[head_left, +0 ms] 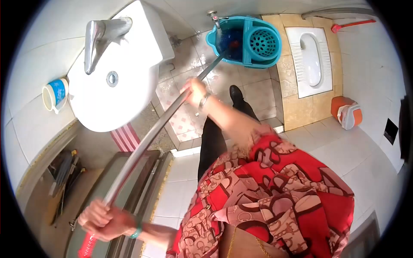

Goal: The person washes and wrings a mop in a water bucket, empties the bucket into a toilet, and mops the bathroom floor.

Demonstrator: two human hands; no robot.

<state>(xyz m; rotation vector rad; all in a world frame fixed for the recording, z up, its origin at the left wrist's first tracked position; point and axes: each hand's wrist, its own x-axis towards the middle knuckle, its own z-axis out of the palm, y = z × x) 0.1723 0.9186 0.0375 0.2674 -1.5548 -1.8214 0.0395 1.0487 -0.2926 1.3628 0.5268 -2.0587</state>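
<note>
A mop with a metal pole and a red grip slants from the lower left up to the blue mop bucket. Its lower end goes into the bucket's left compartment, where a reddish part shows and the mop head is mostly hidden. My right hand is wrapped around the middle of the pole. Lower down, my left hand is closed round the pole just above the red grip. A perforated wringer basket fills the bucket's right side. Above the left compartment is a wall tap.
A white washbasin with a chrome faucet juts out at left, a cup beside it. The squat toilet lies right of the bucket, near an orange-and-white bin. A raised sill crosses the floor.
</note>
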